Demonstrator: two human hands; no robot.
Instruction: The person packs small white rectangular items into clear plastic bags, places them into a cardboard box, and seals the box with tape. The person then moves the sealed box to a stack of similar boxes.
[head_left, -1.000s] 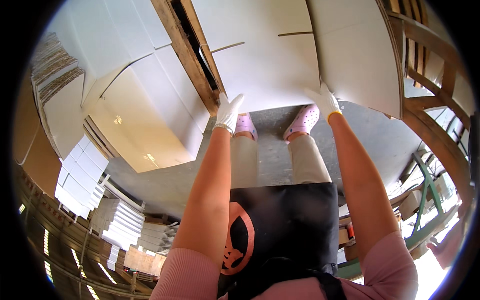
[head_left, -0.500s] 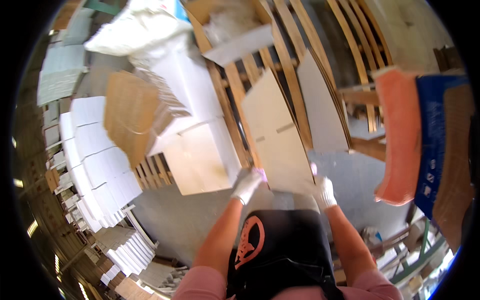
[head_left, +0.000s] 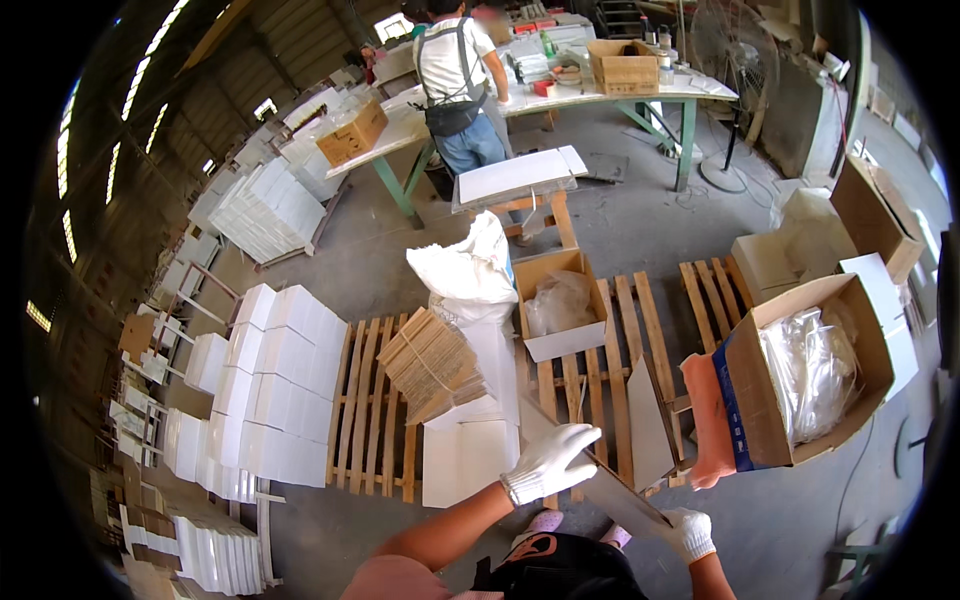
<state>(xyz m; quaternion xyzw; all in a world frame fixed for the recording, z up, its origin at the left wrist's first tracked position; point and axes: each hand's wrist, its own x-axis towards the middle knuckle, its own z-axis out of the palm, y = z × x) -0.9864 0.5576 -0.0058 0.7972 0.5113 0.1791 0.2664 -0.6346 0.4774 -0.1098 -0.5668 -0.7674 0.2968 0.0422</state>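
Observation:
A flat cardboard sheet [head_left: 622,503] is tilted nearly edge-on in front of me, running from the pallet toward my lower right. My right hand [head_left: 690,534], in a white knit glove, is closed on its near end. Across the sheet's upper edge lies my gloved left hand [head_left: 552,463], fingers stretched out and thumb apart; whether it touches the sheet I cannot tell. Just right of the sheet, several grey-white flat sheets [head_left: 650,430] lie on the wooden pallet [head_left: 610,392]. To the left, a tied bundle of brown cardboard [head_left: 430,366] rests on white cartons [head_left: 468,462].
A white sack [head_left: 468,265] and an open box with plastic [head_left: 562,305] stand ahead. At right are an orange cushion-like roll [head_left: 708,425] and a large box of clear bags [head_left: 808,375]. White carton stacks [head_left: 290,385] stand left. A person [head_left: 460,95] works at the far table [head_left: 610,97].
My view has lifted, bringing the far table and person into sight. The sheet has turned from face-up to nearly edge-on. My left hand has gone from the sheet's near corner to across its edge.

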